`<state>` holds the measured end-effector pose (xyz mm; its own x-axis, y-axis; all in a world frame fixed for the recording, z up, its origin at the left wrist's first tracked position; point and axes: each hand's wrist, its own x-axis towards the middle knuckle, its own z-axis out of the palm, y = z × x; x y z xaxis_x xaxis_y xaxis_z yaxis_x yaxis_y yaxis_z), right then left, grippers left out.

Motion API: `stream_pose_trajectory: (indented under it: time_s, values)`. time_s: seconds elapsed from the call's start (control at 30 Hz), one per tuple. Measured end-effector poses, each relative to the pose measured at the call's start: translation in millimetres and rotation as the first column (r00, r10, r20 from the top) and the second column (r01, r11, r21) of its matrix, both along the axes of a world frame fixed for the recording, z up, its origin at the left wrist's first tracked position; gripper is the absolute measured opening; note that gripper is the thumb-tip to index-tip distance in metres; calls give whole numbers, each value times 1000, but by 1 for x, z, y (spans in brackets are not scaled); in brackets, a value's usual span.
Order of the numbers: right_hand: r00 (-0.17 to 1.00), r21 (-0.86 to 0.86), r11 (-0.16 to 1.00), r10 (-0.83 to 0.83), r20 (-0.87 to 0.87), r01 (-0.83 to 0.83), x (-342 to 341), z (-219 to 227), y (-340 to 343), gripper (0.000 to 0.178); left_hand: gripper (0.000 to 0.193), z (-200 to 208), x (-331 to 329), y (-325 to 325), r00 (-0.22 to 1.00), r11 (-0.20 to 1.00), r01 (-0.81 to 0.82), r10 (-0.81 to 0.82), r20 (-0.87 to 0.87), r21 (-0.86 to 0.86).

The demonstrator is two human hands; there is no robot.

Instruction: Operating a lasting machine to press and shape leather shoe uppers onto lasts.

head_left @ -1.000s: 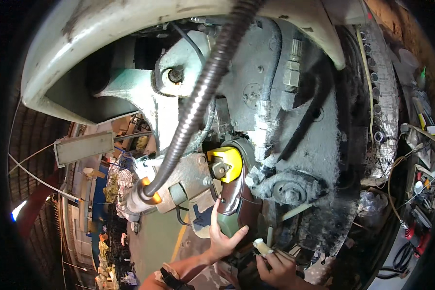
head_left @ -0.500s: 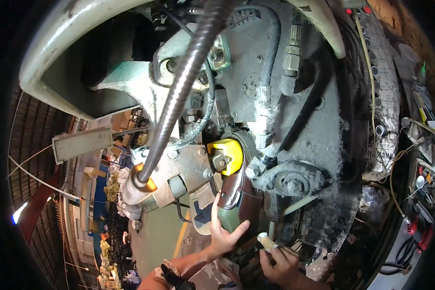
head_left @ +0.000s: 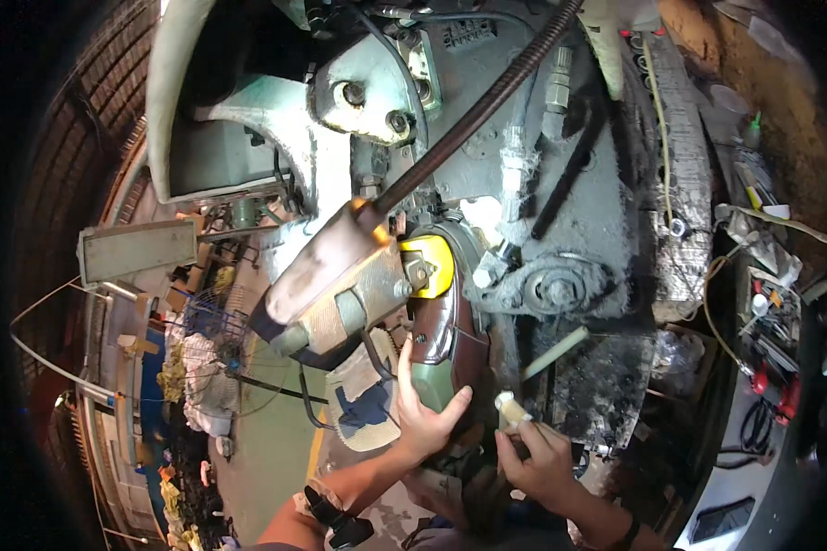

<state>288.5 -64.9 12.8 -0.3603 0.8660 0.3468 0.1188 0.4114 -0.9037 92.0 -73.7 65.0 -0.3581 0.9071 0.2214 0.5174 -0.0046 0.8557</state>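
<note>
Head view shows the left hand with thumb and index finger spread widely apart, resting against a brown-and-green shoe-like piece. This piece is located just below a yellow part on the gray machine. The right hand has its fingers closed on a small pale cylinder, near the piece but apart from it.

A dusty machine, a tool-strewn bench and a yellow-lined green floor show a workshop.
</note>
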Motion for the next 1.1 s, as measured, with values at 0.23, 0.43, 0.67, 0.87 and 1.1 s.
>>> stream_pose_trajectory:
  time_s: [0.23,0.43,0.67,0.87,1.1]
  values:
    - [998,-223,975,38,57,-24,-18,16,-5,57,89,-5,-14,1,991,1000,24,-27,128,19]
    - [949,-60,998,12,314,7,-84,48,-11,96,60,-12,-46,8,643,939,242,-343,685,243]
    - [885,-8,954,-274,376,299,-127,49,-7,113,46,3,-83,10,607,958,263,-259,751,118]
    - [995,-563,826,-62,-77,7,-78,132,-58,94,42,13,-121,18,525,975,196,-194,829,103]
    - [998,-51,997,-59,-9,59,3,107,-172,94,35,35,-46,-8,262,837,547,-149,953,-19]
